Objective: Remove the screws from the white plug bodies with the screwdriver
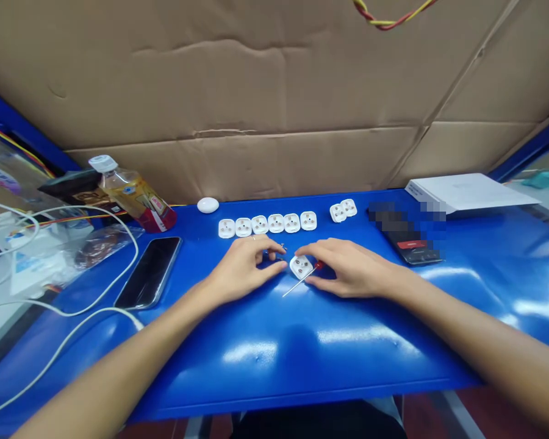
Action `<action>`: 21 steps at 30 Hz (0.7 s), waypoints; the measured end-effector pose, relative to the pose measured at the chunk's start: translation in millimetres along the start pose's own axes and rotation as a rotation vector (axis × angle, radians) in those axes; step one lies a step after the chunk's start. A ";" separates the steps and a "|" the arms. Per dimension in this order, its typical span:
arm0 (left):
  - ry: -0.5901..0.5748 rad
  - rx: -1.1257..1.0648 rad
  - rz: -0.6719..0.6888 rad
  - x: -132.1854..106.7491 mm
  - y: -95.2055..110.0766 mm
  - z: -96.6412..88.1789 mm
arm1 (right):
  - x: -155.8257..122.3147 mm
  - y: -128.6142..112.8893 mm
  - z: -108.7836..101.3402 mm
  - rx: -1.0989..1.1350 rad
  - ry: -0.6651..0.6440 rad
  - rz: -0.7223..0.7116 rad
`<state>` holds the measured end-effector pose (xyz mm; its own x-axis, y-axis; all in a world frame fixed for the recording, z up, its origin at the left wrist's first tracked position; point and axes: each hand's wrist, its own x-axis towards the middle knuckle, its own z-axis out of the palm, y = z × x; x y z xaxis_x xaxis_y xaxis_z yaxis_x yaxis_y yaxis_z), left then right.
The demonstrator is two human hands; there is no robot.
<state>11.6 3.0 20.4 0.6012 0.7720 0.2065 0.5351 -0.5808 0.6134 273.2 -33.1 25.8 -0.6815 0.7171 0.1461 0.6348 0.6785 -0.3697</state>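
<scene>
A small square white plastic piece with metal contacts (pixel 301 267), which looks like a socket part, lies on the blue table in front of me. My right hand (pixel 348 265) is curled at its right side, with index finger and thumb at its edges. The same hand holds a screwdriver (pixel 297 285), its red handle partly hidden by the fingers and its thin shaft pointing down-left. My left hand (pixel 244 265) hovers just left of the piece, thumb and fingers apart. Tiny metal parts (pixel 282 247) lie by its fingertips. Beyond stands a row of several similar white pieces (pixel 276 223).
Two more white pieces (pixel 338 212) sit back right. A white oval case (pixel 207 205), a drink bottle (pixel 139 198), a phone (pixel 149 271) and white cables (pixel 135 256) are left. A dark, partly blurred object (pixel 412 241) and a white box (pixel 471 189) are right. Cardboard (pixel 279 91) backs the table.
</scene>
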 end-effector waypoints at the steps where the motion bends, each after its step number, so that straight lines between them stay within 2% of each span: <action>1: 0.040 0.022 -0.013 1.0 -0.3 -2.2 | 0.1 2.8 -2.5 -0.035 -0.001 0.016; 4: 0.163 0.077 -0.040 3.4 -1.5 -8.6 | 0.1 17.5 -10.6 -0.151 0.016 0.104; 7: 0.224 0.095 -0.052 3.8 -2.3 -11.1 | -0.9 36.1 -19.2 -0.247 0.044 0.248; 13: 0.232 0.085 -0.009 2.2 -1.7 -8.0 | -2.8 54.5 -22.8 -0.318 0.096 0.391; 21: 0.218 0.119 0.008 2.9 -2.8 -6.8 | 3.1 63.8 -7.5 -0.318 0.196 0.403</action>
<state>7.9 8.5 24.4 0.4700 0.7973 0.3787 0.6051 -0.6034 0.5194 314.4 13.5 9.6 -0.3005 0.9257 0.2297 0.9309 0.3371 -0.1409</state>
